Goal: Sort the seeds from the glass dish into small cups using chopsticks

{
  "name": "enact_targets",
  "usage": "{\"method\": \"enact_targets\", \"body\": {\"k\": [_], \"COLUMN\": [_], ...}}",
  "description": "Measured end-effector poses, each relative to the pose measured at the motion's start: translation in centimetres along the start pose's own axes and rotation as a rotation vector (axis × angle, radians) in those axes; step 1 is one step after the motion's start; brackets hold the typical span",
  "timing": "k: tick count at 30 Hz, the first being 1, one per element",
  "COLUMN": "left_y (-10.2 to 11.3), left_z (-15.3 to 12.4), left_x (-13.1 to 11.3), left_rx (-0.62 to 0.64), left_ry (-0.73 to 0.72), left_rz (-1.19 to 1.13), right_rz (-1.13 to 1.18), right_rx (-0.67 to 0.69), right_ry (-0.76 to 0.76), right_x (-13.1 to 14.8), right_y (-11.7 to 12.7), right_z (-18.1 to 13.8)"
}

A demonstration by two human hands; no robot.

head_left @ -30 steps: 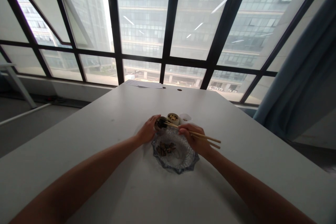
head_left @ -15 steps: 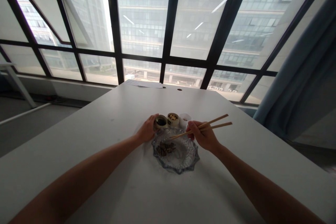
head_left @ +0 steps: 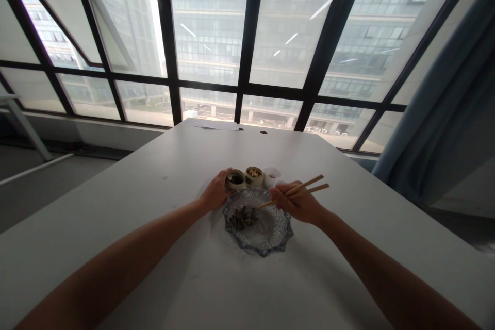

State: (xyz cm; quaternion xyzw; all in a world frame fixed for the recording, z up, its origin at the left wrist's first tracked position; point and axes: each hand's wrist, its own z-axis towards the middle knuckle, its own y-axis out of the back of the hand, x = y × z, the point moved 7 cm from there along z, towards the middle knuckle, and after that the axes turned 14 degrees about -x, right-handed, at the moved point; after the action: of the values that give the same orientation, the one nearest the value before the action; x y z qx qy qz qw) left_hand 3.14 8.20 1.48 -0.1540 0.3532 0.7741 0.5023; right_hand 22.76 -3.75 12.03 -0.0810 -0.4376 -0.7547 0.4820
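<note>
A pair of wooden chopsticks (head_left: 307, 184) is gripped in my right hand (head_left: 296, 202), over the right side of a clear glass bowl (head_left: 266, 247) with a scalloped rim. Their tips point down to small dark striped pieces, perhaps sunflower seeds (head_left: 242, 218), on the bowl's left side. My left hand (head_left: 217, 190) curls round the left side of a small cup (head_left: 235, 179) with dark contents, its fingertips partly hidden. Beside that cup stands a second one (head_left: 254, 177) holding pale yellowish pieces. A white cup (head_left: 271, 176) at the right is partly covered by my right hand.
The bowl and cups stand on a large white table (head_left: 166, 247). Sheets of paper (head_left: 212, 124) lie at its far edge, near a dark round spot (head_left: 263, 132). Tall windows rise behind, and a blue-grey curtain (head_left: 436, 108) hangs at the right.
My right hand has moved slightly down and toward me, bringing the chopstick tips lower into the bowl beside the dark pieces. My left hand stays at the left cup.
</note>
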Motion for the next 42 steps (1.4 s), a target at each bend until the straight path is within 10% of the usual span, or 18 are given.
{"method": "enact_targets", "body": {"k": [5,12,18,25,35,42], "left_y": [0.0,0.1,0.2,0.2,0.1,0.0], "left_z": [0.0,0.0,0.0,-0.1,-0.1,0.0], "left_x": [0.1,-0.1,-0.6,-1.3,-0.8,-0.1], "left_rx": [0.004,-0.008,0.012,0.055,0.041,0.019], "left_ry": [0.024,0.037,0.02,-0.052,-0.012,0.043], "left_rz": [-0.002,-0.028,-0.053,-0.067,-0.044,-0.007], "right_rz": [0.068,0.434,0.362,-0.059,0.175,0.229], "right_rx": [-0.062,-0.516,-0.674,-0.286,-0.443,-0.15], "right_ry": [-0.082,-0.505,-0.288,0.165,-0.127,-0.158], "right_x": [-1.1,-5.2,-4.1,-0.7,-2.6,-1.2], "right_y": [-0.1,1.9,2.3,-1.8,0.2,-1.9], "right_z": [-0.2,0.2,-0.6,-1.2,-0.9,-0.9]}}
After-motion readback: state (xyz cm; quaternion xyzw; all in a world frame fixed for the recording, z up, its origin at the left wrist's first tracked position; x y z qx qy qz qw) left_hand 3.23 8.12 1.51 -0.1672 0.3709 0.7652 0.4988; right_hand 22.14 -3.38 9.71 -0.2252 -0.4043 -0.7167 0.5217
